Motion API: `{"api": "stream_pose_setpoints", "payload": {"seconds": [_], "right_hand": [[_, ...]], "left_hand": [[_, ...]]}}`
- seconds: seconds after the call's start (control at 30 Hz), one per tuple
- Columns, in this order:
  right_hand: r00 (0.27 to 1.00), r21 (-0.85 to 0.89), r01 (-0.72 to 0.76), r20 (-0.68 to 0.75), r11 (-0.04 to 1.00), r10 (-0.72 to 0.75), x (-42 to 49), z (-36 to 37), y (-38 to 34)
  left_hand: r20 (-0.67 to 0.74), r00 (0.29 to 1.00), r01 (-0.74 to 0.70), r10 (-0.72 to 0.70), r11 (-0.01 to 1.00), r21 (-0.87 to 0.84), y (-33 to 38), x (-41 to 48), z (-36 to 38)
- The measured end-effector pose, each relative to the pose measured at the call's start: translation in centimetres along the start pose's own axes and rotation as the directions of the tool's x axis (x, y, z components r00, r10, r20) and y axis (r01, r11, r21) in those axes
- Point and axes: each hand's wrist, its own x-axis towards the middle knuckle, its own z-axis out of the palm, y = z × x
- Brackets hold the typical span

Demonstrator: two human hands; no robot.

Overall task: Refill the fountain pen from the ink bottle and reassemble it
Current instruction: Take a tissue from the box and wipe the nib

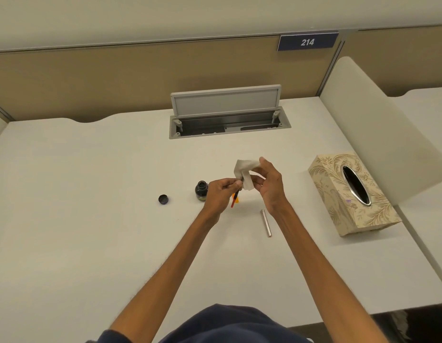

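Forearms [180,256] meet over the desk [91,194]: left hand [221,194] pinches the pen section [236,198], right hand [269,184] pinches tissue [244,172] against its tip. The ink bottle [201,190] stands at nine o'clock, barrel [266,222] at five.

On the table [91,194], the ink bottle [201,191] stands just left of the left grip [218,194], its cap [163,199] farther left; the pen barrel [266,223] lies before the right grip [269,184], the tissue box [353,194] well right.

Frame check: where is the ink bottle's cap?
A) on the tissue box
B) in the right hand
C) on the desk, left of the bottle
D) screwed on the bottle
C: the cap lies on the desk left of the open bottle, apart from it; the right hand holds only a tissue.
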Motion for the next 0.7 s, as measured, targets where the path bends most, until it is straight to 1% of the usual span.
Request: {"api": "stream_pose_setpoints", "payload": {"seconds": [0.07,0.17,0.33,0.43,0.53,0.6,0.7], "right_hand": [[1.0,-0.043,-0.022,-0.007,0.999,0.022,0.1,0.1,-0.1],[1.0,-0.12,-0.011,0.019,0.993,0.013,0.2,0.1,0.1],[0.999,-0.108,-0.014,-0.037,0.994,0.01,0.1,0.4,0.2],[1.0,-0.134,0.004,-0.027,0.991,-0.008,0.2,0.4,0.2],[0.998,-0.192,0.05,-0.037,0.98,-0.059,0.2,0.6,0.1],[0.994,-0.229,0.071,-0.064,0.971,-0.087,0.3,0.9,0.2],[0.981,-0.221,0.091,-0.146,0.971,-0.125,0.3,1.4,0.5]], "left_hand": [[-0.003,1.0,-0.001,0.001,1.0,0.013,-0.1,0.0,-0.1],[0.004,1.0,-0.003,0.003,1.0,0.015,-0.1,0.0,-0.1],[0.004,1.0,-0.022,0.022,0.999,0.028,-0.1,0.1,-0.3],[0.006,1.0,-0.021,0.021,0.999,0.031,-0.2,0.1,-0.4],[0.022,1.0,-0.017,0.016,0.999,0.039,-0.3,0.1,-0.2],[0.012,1.0,-0.02,0.019,0.999,0.045,-0.2,0.0,0.1],[-0.003,1.0,-0.028,0.028,0.998,0.055,0.2,0.1,0.3]]}}
